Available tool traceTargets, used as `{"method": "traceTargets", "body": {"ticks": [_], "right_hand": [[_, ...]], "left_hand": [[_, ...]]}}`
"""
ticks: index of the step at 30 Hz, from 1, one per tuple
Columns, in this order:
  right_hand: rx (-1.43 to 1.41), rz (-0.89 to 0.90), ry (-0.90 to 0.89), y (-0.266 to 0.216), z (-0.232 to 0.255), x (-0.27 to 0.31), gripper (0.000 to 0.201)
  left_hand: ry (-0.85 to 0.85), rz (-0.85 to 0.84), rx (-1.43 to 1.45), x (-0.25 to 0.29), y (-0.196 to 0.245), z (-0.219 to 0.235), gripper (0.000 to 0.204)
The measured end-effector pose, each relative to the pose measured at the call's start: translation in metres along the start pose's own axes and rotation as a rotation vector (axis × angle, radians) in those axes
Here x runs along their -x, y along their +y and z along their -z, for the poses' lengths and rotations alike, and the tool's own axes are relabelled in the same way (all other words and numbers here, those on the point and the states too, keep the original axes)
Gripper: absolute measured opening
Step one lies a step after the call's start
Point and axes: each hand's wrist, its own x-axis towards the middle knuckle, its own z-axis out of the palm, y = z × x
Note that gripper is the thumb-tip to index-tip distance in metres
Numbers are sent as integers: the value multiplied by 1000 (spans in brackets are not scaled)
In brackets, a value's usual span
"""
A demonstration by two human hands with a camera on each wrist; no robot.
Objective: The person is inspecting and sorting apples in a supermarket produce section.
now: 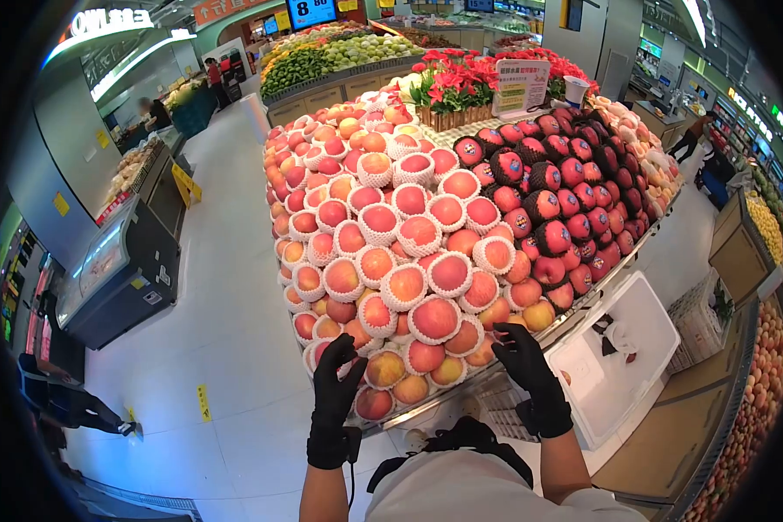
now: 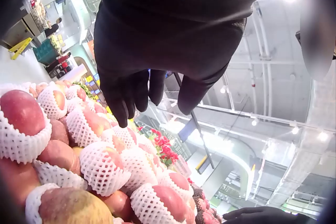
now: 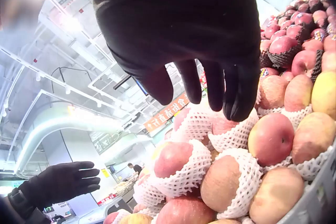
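Framing foam-netted fruit (image 1: 433, 319), gloved left hand (image 1: 334, 393) and right hand (image 1: 532, 376) show a released grip; a light, cupping touch should limit bruising.

It was a supermarket's produce section: foam-netted fruit (image 1: 418, 233) lay heaped, green produce (image 1: 297, 78) filled a stand (image 1: 361, 87) beyond, a display case (image 1: 135, 291) stood nearby, and a screen (image 1: 315, 12) showed digits overhead.

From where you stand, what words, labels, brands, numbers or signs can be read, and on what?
"8", on the blue screen; characters beside it unclear.
White placard: print too small.
Orange banner: characters too blurred.
Lit sign at left: unclear.
Yellow lettering at right: unclear.
Stickers on red fruit: too small.
Yellow floor sign: too small.
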Motion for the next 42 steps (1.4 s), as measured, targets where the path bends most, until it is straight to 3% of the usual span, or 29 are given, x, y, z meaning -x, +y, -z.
{"method": "traceTargets", "body": {"ticks": [5,13,17,21,24,28,32,36,42], "right_hand": [[27,64,68,-7,-9,3,39],[57,120,121,-17,-11,10,37],[34,-47,139,-24,-3,24,40],[89,-18,187,-10,10,40,39],[150,-137,190,-3,24,56,36],[131,-128,256,3,42,77,28],[214,-259,287,8,72,99,27],[297,-214,348,38,100,122,19],[174,-371,397,53,141,145,19]], "left_hand": [[-49,-95,16,22,-8,-12,55],[-118,-63,95,34,-10,-19,55],[-219,-78,85,35,-12,-29,54],[-303,-35,111,31,-3,-45,53],[-371,2,101,26,0,-58,52],[-430,-72,110,20,11,-80,46],[-504,-82,107,14,15,-110,45],[-567,-45,171,14,20,-145,43],[-673,-72,92,7,22,-200,41]]}}
